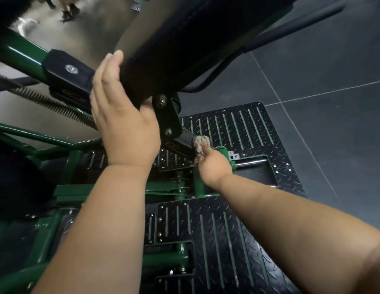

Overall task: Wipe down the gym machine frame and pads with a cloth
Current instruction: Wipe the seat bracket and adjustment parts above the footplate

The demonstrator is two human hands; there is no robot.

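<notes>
A large black pad (pixel 185 45) of the gym machine tilts across the top of the view. My left hand (pixel 123 115) lies against its lower edge, fingers straight along the side and thumb under the pad. Below it, a black bracket (pixel 166 117) leads to a ribbed black bar (pixel 185 139). My right hand (pixel 212 166) grips a beige cloth (pixel 200 144) and holds it wrapped against the end of that bar, beside a green frame post (pixel 222 150).
Green frame tubes (pixel 21 52) and a coil spring (pixel 53 102) run at the left. Black diamond-plate footplates (pixel 259 132) with green strips lie below and to the right. Dark floor tiles (pixel 333 71) fill the right side. Someone's feet (pixel 69 11) stand at the top left.
</notes>
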